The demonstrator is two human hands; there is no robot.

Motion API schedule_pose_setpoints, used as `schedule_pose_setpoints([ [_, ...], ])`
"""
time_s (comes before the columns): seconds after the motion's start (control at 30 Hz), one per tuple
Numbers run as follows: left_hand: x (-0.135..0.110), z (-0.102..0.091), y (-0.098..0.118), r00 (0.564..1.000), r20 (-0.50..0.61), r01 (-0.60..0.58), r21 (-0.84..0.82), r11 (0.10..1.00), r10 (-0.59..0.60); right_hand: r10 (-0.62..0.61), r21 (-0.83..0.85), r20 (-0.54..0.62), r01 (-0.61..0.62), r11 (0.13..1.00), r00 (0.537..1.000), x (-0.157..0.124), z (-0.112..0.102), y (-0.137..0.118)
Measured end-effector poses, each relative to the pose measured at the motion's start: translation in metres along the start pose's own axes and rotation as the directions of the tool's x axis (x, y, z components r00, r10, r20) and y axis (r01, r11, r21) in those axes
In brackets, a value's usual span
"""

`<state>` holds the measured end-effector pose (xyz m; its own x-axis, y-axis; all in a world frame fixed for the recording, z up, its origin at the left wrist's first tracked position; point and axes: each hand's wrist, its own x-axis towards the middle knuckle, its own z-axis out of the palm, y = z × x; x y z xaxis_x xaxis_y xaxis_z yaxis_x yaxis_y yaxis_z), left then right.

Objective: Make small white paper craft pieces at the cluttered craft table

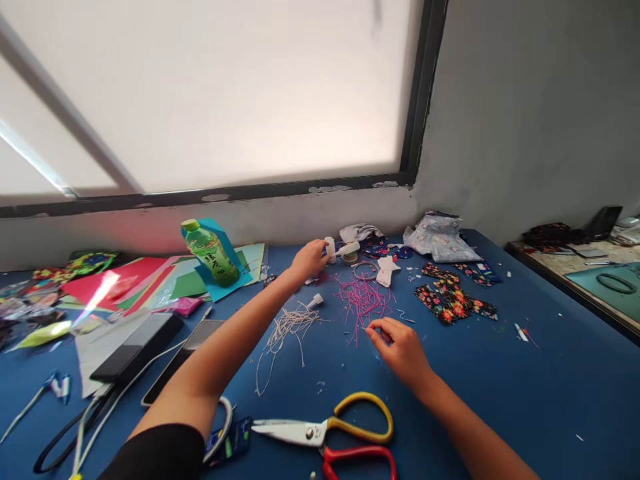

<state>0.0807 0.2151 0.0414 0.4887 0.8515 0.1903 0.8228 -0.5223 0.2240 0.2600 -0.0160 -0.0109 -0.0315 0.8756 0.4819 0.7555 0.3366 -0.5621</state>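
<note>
My left hand reaches far across the blue table and closes round a small white glue tube. My right hand rests on the table with its thumb and fingers pinched at the near edge of a heap of pink cord pieces; what it pinches is too small to name. A bundle of white cord pieces lies between my arms. A white cap lies beside the cords.
Scissors with a yellow and a red handle lie near me. Floral fabric pieces lie to the right. A green bottle, coloured paper sheets, a phone and a black device lie to the left. A window and wall stand behind.
</note>
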Motion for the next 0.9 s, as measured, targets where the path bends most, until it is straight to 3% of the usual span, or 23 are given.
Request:
schedule_pose_setpoints([
  [0.1, 0.04, 0.001, 0.005, 0.991, -0.072, 0.111, 0.013, 0.994, -0.11, 0.004, -0.019, -0.006, -0.004, 1.0, 1.0, 0.0, 0.0, 0.001],
  [0.23, 0.067, 0.007, 0.004, 0.984, -0.033, 0.175, -0.026, 0.984, -0.176, 0.008, -0.052, -0.015, -0.009, 0.999, 1.0, 0.0, -0.002, 0.001],
  [0.37, 0.072, 0.005, 0.001, 0.981, -0.03, 0.188, -0.119, 0.975, -0.193, 0.026, -0.088, 0.013, -0.025, 0.996, 1.0, 0.0, -0.004, -0.001],
  [0.53, 0.062, -0.022, -0.002, 0.956, -0.176, 0.174, -0.308, 0.935, -0.235, 0.097, -0.174, 0.085, -0.081, 0.981, 0.992, 0.001, -0.005, 0.004],
  [0.7, 0.015, -0.053, -0.006, 0.935, -0.224, 0.095, -0.592, 0.8, -0.276, 0.235, -0.34, 0.069, -0.199, 0.919, 0.97, 0.009, -0.018, 0.029],
  [0.8, -0.042, -0.052, -0.001, 0.953, -0.152, 0.053, -0.769, 0.637, -0.263, 0.31, -0.444, 0.031, -0.264, 0.856, 0.95, 0.015, -0.023, 0.046],
  [0.9, -0.11, -0.038, 0.014, 0.977, -0.028, 0.073, -0.888, 0.454, -0.212, 0.333, -0.54, 0.002, -0.279, 0.794, 0.943, 0.018, -0.024, 0.054],
])
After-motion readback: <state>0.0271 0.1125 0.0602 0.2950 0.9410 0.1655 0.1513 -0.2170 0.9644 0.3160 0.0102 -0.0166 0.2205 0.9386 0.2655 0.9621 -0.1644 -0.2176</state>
